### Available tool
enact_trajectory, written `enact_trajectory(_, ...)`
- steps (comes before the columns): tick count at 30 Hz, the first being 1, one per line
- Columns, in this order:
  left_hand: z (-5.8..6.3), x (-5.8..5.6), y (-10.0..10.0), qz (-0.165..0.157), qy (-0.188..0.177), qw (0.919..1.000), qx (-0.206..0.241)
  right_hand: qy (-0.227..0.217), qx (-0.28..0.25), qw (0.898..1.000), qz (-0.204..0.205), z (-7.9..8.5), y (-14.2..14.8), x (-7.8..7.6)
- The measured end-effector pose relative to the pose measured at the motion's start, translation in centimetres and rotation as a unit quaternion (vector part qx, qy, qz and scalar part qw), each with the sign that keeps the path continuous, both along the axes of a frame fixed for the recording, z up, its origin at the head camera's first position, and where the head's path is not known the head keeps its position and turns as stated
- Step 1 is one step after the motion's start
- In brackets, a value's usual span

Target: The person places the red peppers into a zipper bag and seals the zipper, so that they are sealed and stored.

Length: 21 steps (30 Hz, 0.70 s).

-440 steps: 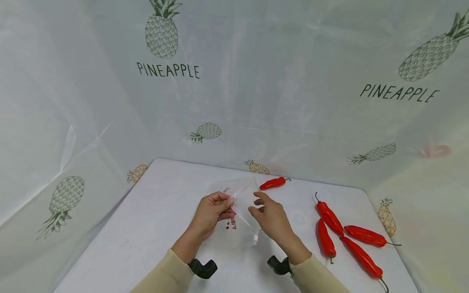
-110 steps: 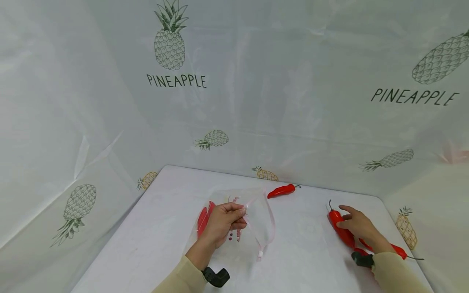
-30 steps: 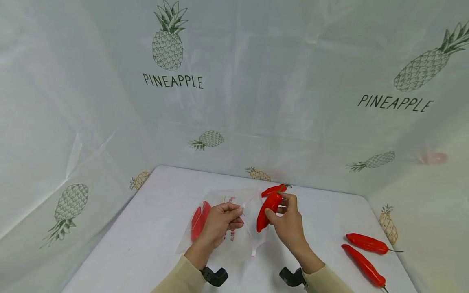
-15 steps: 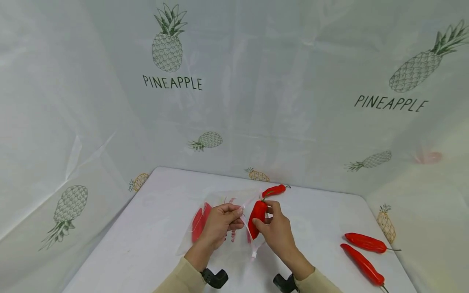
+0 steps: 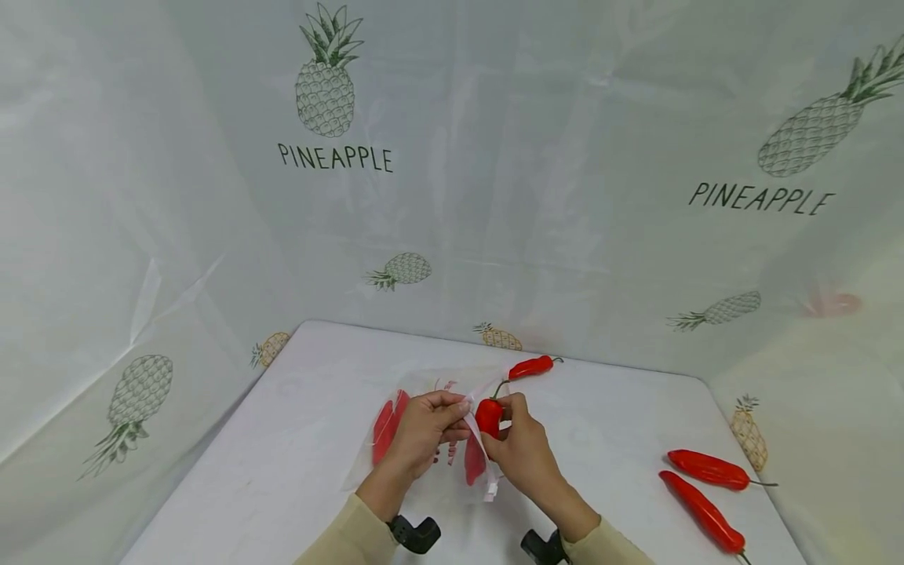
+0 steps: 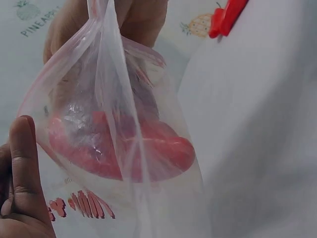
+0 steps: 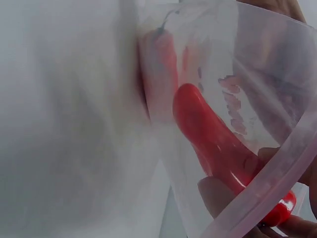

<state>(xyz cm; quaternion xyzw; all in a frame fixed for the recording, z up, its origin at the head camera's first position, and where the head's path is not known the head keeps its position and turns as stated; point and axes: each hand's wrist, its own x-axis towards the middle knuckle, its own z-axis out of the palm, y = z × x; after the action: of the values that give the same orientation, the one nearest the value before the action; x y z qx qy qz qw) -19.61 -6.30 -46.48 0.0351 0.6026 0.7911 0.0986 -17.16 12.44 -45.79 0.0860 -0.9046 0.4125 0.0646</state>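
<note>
My left hand (image 5: 424, 431) pinches the mouth edge of a clear zip bag (image 5: 452, 490), which has a pink-tinted zip strip, a white slider (image 5: 490, 493) and red print. Two red chili peppers (image 5: 384, 428) show through the bag's left part. In my right hand (image 5: 526, 451), held between thumb and fingers, is another red chili pepper (image 5: 487, 416). Its tapered end is inside the bag, and its stem end sticks out at the opening. The right wrist view shows this chili pepper (image 7: 213, 139) within the bag, with my fingers (image 7: 218, 196) around its thick end.
One red chili pepper (image 5: 531, 366) lies at the back edge of the white table (image 5: 282, 439). Two more lie at the right, an upper pepper (image 5: 709, 469) and a lower pepper (image 5: 702, 510). A pineapple-print curtain (image 5: 494, 196) hangs behind the table.
My right hand has brought a chili pepper from the right side of the table and moved it left and down into the bag's mouth. My left hand stays at the bag's edge.
</note>
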Motion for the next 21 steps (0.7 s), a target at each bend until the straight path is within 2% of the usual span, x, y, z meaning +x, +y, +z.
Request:
enact_trajectory(6,0.26,0.25,-0.03,-0.008,0.000,1.0000,-0.004,-0.036,-0.006,0.999,0.007,-0.41,0.01,-0.51)
enact_trajectory(12,0.33,0.27,-0.18,-0.014,0.009,0.9999,-0.007,-0.064,-0.018,0.998,-0.004,-0.71,-0.04,-0.79)
enact_trajectory(21,0.54,0.13,-0.59,-0.006,0.016,0.9999,0.003,-0.066,-0.017,0.997,-0.029,-0.51,-0.12,-1.00)
